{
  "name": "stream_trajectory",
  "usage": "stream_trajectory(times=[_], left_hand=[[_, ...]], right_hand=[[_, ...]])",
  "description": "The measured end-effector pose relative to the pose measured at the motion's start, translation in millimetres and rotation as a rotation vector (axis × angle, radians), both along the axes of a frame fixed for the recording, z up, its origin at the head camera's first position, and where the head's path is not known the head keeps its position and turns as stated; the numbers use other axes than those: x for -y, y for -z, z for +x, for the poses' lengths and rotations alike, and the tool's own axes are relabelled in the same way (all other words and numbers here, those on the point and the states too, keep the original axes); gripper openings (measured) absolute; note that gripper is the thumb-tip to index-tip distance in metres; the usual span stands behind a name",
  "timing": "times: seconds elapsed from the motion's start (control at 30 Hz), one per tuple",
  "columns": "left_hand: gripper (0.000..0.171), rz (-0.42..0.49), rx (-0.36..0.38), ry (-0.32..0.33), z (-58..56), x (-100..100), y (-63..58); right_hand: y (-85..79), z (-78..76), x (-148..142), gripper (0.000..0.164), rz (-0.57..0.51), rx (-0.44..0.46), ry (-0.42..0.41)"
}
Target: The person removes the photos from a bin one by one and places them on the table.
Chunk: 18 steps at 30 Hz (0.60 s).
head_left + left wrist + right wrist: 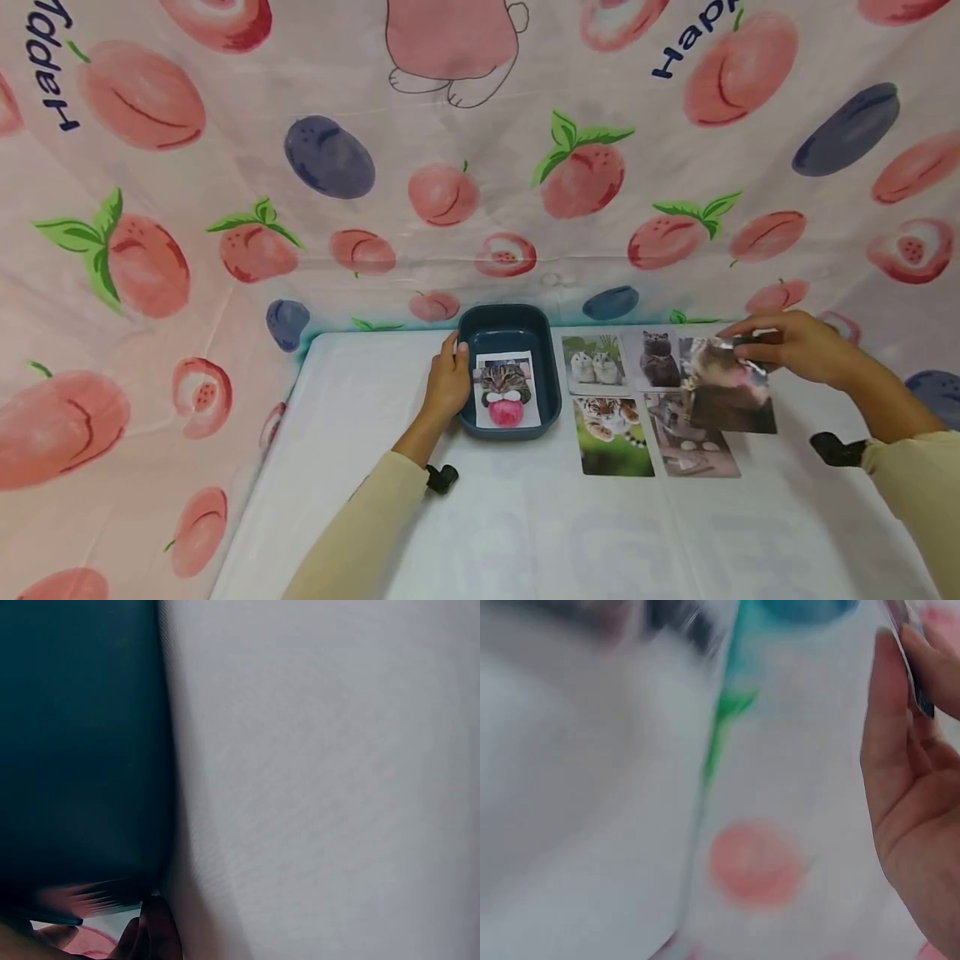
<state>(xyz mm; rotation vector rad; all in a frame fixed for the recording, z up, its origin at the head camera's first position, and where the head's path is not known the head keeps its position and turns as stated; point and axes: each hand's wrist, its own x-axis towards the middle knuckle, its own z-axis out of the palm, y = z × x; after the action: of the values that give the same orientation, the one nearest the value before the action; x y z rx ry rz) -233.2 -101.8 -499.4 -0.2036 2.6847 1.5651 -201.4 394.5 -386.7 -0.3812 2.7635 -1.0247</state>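
One white table (495, 525) meets fruit-print cloth (442, 133); left hand (447, 379) grips a tray (553, 367), right hand (810, 348) pinches a photo (727, 396).

pale pink backdrop (495, 137) is printed with coral peaches (142, 96) and navy fruit (330, 157), tray (553, 375) is coloured dark teal, tabby stripes and hot pink are splashed across its card (507, 390), sleeves (367, 517) are done in cream
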Motion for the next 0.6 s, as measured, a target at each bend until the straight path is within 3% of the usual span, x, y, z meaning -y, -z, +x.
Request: stream_trajectory(times=[0.17, 0.27, 0.33, 0.43, 0.6], left_hand=[[0.054, 0.011, 0.006, -0.001, 1.4, 1, 0.0], [0.053, 0.009, 0.006, -0.002, 1.9, 2, 0.1], [0.053, 0.01, 0.01, -0.002, 2.1, 2, 0.1], [0.053, 0.013, 0.006, -0.001, 1.5, 1, 0.4], [0.053, 0.015, -0.002, -0.001, -0.1, 0, 1.7]], right_hand=[[34.5, 18.4, -59, 0.035, -0.017, 0.135, 0.082], [58.6, 23.0, -76, 0.035, -0.06, 0.217, 0.102], [73.3, 24.2, -82, 0.033, -0.088, 0.227, 0.092], [91.4, 24.1, -83, 0.027, -0.055, 0.124, 0.058], [107.0, 20.5, -78, 0.025, 0.158, -0.049, 0.084]])
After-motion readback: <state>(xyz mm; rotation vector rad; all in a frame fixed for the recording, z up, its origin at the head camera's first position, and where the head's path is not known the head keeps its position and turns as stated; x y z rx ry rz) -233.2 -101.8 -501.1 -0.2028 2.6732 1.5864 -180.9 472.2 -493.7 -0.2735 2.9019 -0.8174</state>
